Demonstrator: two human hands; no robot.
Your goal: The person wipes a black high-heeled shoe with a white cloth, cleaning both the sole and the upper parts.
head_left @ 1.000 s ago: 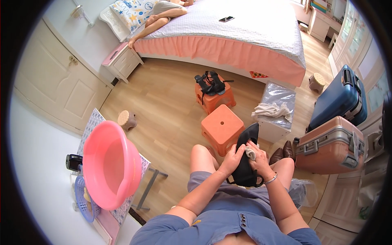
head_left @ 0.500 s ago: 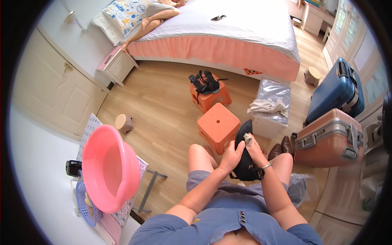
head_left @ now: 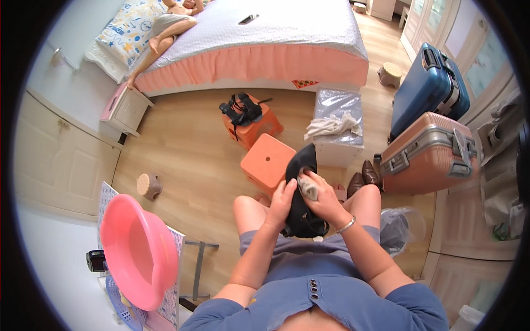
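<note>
Above my lap I hold a long black item (head_left: 298,212), narrow at its far end, with straps or loops at its near end. Its kind is unclear to me. My left hand (head_left: 280,202) is closed round its left edge, thumb on top. In my right hand (head_left: 324,198) is a bunched grey-beige cloth (head_left: 308,188), pressed against the black surface. The fingertips under the item are hidden. Just beyond it stands an orange plastic stool (head_left: 268,160).
A second orange stool (head_left: 268,129) bears a black strapped harness (head_left: 241,110). White cloth (head_left: 334,127) lies on a plastic-covered box (head_left: 338,102). Brown shoes (head_left: 364,176) and two suitcases (head_left: 430,157) are at right. At left is a pink basin (head_left: 118,243). A person (head_left: 165,30) lies on the bed (head_left: 287,33).
The view has shifted, so the room sits further left. The black item is turned to show more of its broad face, and more of the cloth shows in my right hand.
</note>
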